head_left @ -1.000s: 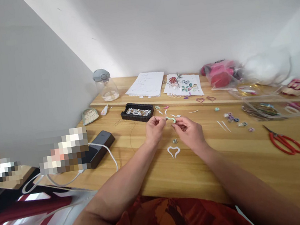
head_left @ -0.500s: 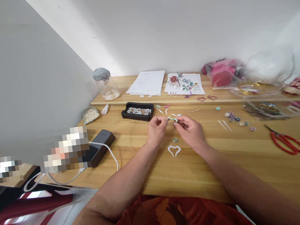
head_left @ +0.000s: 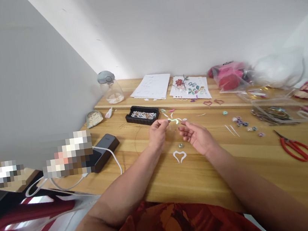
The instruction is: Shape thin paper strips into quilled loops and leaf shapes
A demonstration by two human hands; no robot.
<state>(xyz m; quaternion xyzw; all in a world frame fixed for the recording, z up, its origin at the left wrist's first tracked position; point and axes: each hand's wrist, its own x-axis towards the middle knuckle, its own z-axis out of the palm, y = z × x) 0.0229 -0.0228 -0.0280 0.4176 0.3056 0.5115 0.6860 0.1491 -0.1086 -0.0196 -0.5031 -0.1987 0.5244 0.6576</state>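
Note:
Between the fingertips of my left hand [head_left: 158, 133] is one end of a small pale green curved piece [head_left: 174, 120]. My right hand [head_left: 195, 134] is just to its right, thumb and forefinger pinched together; what they hold, if anything, is too small to make out. Its other fingers are curled. Below the hands, a small round metallic item [head_left: 181, 145] and a white heart-shaped outline [head_left: 180, 156] lie on the wooden table [head_left: 177, 184]. Small leaf-shaped pieces [head_left: 172, 110] lie just beyond my fingers.
A black tray of beads [head_left: 142, 115] stands behind my left hand. Red-handled scissors [head_left: 295, 146] and a clear tray [head_left: 287, 113] are at right. Papers [head_left: 151, 87] and a jar [head_left: 112, 92] stand at the back. A dark power bank [head_left: 104, 150] with a cable is at left.
My right hand has moved off the green piece, slightly right and down, and its fingers have loosened. More of the green piece shows at my left fingertips. The view has shifted slightly.

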